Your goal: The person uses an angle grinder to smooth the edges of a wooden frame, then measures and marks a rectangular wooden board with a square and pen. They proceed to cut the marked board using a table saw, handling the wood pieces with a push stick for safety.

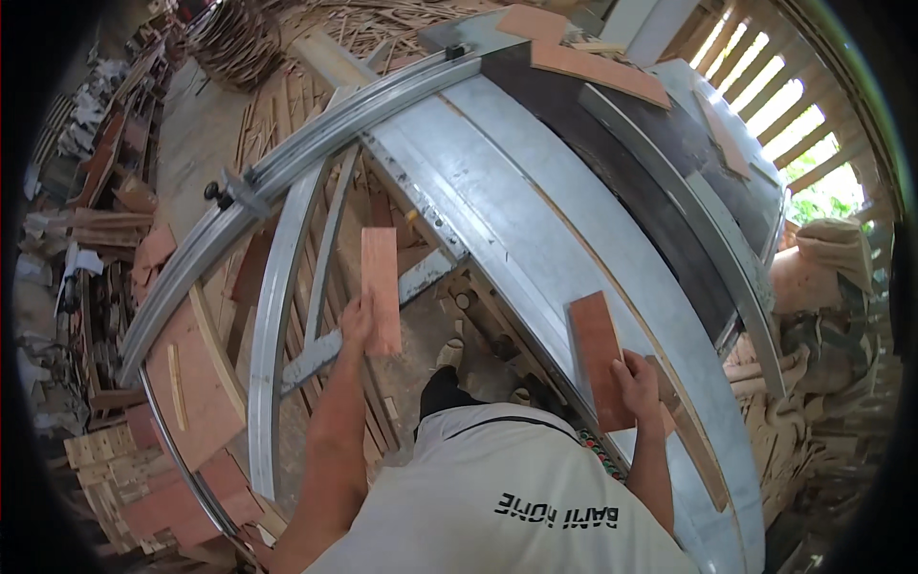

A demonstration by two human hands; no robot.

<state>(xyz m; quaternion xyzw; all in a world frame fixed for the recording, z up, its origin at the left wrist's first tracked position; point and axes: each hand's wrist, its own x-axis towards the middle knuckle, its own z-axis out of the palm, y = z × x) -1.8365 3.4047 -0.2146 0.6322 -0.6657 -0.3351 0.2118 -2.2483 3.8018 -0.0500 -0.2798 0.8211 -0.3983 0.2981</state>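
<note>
From the head camera, looking down past a white shirt, the left hand (358, 318) is raised out in front over the open frame of a long metal saw table (535, 230), its fingers clamped on the lower end of a reddish plywood strip (381, 287). That strip stands roughly upright in the picture, clear of the table top and hanging above the gap where grey steel rails (287, 277) and a floor of offcuts show through. The right hand (639, 381) lies on the galvanised table surface near the person's body, fingers curled together and gripping the lower right edge of a second reddish board (601, 359), which lies flat on the metal and points away up the table. The two pieces are well apart, one in each hand, with the table's edge between them. Further up the table a dark panel (650, 163) covers the right half of the top, and several other plywood pieces (598, 69) rest on it near the far end. To the left, below the curved guide rail (316, 143), flat plywood sheets (191, 383) and stacks of small wood blocks (96, 454) lie on the ground. To the right of the table, filled sacks (822, 263) sit beside a heap of scrap wood.
</note>
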